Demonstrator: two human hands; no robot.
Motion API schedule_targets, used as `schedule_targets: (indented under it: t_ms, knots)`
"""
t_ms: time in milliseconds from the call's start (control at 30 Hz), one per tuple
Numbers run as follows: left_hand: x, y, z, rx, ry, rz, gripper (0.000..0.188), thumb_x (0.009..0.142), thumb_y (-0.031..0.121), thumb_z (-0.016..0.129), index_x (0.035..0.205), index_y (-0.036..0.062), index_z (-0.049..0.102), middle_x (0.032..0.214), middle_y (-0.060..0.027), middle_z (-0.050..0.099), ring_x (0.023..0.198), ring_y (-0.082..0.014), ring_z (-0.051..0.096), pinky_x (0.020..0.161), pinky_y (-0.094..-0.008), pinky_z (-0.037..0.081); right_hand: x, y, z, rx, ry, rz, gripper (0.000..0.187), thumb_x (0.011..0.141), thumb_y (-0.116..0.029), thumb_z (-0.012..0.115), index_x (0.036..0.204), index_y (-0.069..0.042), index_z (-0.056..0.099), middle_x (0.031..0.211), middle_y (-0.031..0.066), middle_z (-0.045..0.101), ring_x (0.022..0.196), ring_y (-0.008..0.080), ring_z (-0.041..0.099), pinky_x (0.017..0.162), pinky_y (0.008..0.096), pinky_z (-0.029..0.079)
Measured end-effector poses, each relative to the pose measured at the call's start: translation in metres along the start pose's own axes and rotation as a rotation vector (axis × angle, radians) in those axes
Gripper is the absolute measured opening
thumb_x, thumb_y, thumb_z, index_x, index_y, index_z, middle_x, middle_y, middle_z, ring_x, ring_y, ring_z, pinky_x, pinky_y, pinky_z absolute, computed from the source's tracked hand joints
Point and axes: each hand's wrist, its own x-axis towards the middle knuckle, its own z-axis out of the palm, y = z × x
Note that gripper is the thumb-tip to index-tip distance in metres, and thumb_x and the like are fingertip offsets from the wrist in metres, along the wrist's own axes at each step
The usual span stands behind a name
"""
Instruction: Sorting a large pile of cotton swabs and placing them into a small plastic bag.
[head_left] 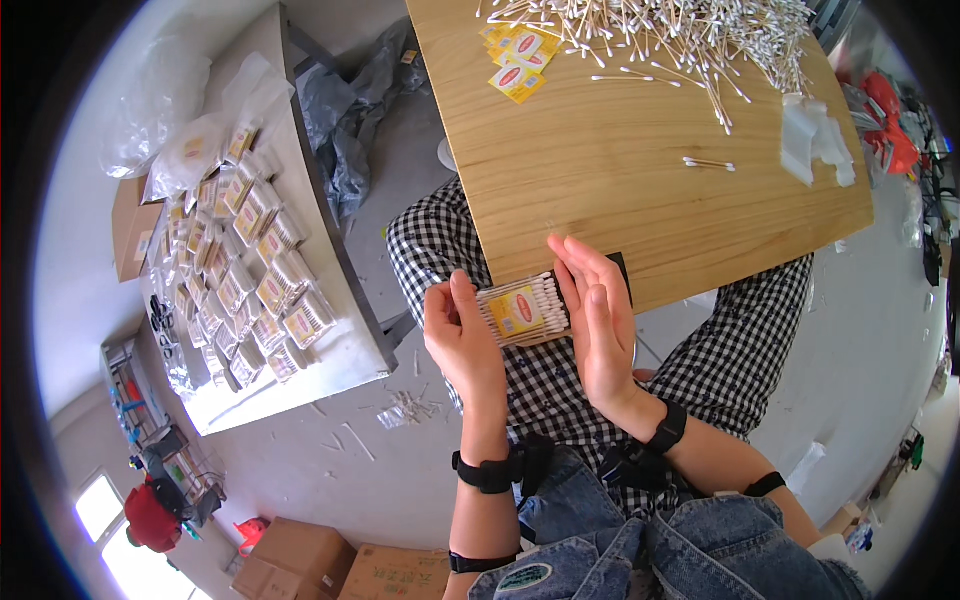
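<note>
A packet of cotton swabs (524,310) sits at center frame, its left end gripped in my curled left hand (468,345) while my right hand (603,335) stands flat, fingers straight, at its right end, below loose swabs (670,30) heaped across the wooden table (600,190), upper right.

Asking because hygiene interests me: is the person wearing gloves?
No, the left hand and right hand at the swab pack are both visibly bare.
</note>
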Motion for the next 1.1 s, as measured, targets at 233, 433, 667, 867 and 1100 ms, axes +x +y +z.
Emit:
schedule_targets:
  t_ms: [233,433,667,867,1100]
  knots:
    - [-0.002,0.005,0.014,0.120,0.025,0.057,0.041,0.098,0.024,0.059,0.069,-0.0026,0.050,0.055,-0.0056,0.043,0.054,-0.0118,0.033,0.047,-0.0319,0.030,-0.003,0.002,0.004,-0.041,-0.057,-0.007,0.052,0.105,-0.034,0.039,0.141,0.003,0.036,0.146,0.0183,0.039,0.140,0.0256,0.033,0.118,0.0416,0.021]
    - [-0.004,0.003,0.012,0.097,0.041,0.077,0.041,0.099,0.023,0.058,0.068,-0.0016,0.048,0.055,-0.0042,0.038,0.054,-0.0111,0.031,0.047,-0.0323,0.029,-0.003,0.002,0.000,-0.012,-0.090,0.013,0.052,0.105,-0.035,0.040,0.141,0.001,0.036,0.146,0.0173,0.039,0.141,0.0250,0.031,0.119,0.0414,0.020]
    - [-0.005,0.008,0.013,0.111,0.030,0.070,0.042,0.100,0.024,0.056,0.068,-0.0017,0.048,0.056,-0.0045,0.040,0.056,-0.0101,0.032,0.048,-0.0322,0.031,-0.002,0.003,0.002,-0.005,-0.057,-0.009,0.052,0.105,-0.036,0.039,0.141,0.001,0.037,0.145,0.0172,0.040,0.140,0.0257,0.032,0.119,0.0419,0.021]
    - [0.012,-0.019,-0.003,-0.044,0.060,0.068,0.041,0.102,0.028,0.052,0.074,-0.0010,0.057,0.059,0.0006,0.047,0.054,-0.0070,0.037,0.047,-0.0275,0.031,0.016,-0.014,-0.019,-0.028,0.091,-0.047,0.050,0.105,-0.035,0.038,0.139,0.002,0.038,0.143,0.0178,0.044,0.138,0.0264,0.037,0.117,0.0418,0.024]
    - [0.025,0.007,-0.047,0.046,0.112,0.060,0.019,0.100,0.020,0.054,0.100,0.0018,0.060,0.074,-0.0004,0.055,0.066,-0.0058,0.049,0.056,-0.0209,0.039,0.077,-0.072,-0.116,-0.856,0.026,-0.306,0.047,0.092,-0.006,0.060,0.137,-0.005,0.045,0.146,0.0129,0.041,0.142,0.0297,0.031,0.117,0.0426,0.026]
